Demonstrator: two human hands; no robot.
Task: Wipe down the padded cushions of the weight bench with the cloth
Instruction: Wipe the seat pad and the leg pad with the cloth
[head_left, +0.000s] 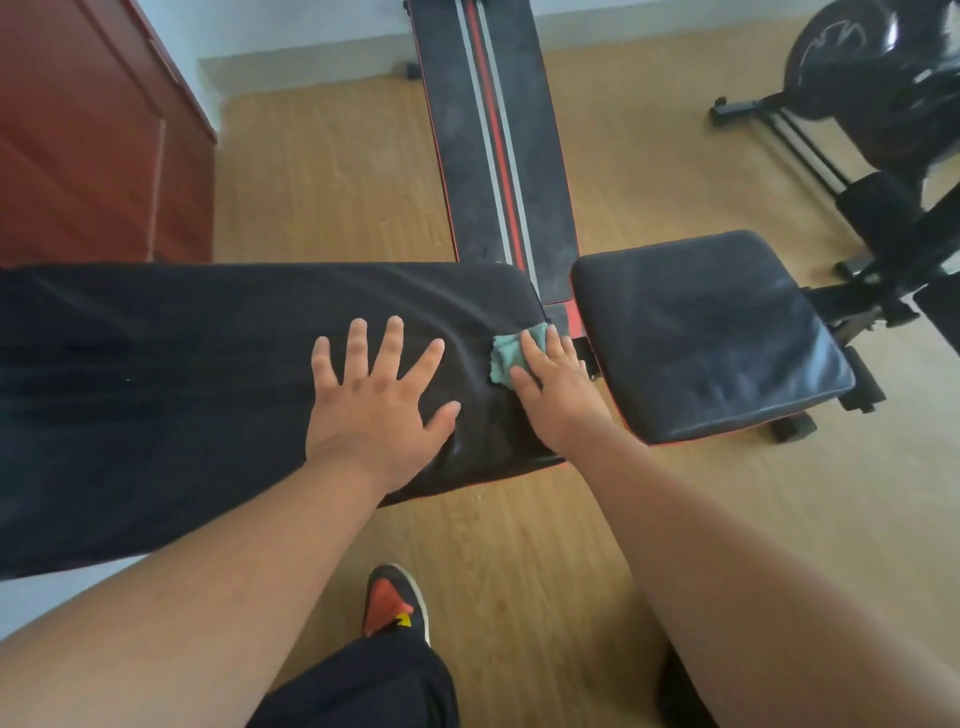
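The long black back cushion (182, 374) of the weight bench runs from the left edge to the middle of the head view. The smaller black seat cushion (706, 332) lies to its right across a narrow gap. My left hand (379, 405) rests flat on the back cushion with fingers spread. My right hand (556, 384) presses a small teal cloth (506, 358) onto the right end of the back cushion, beside the gap. Most of the cloth is hidden under my fingers.
A second black board with red and grey stripes (493, 135) stretches away behind the bench. An exercise machine (878, 78) stands at the upper right. A red-brown cabinet (83, 135) fills the upper left. My shoe (395, 603) stands on the wooden floor below the bench.
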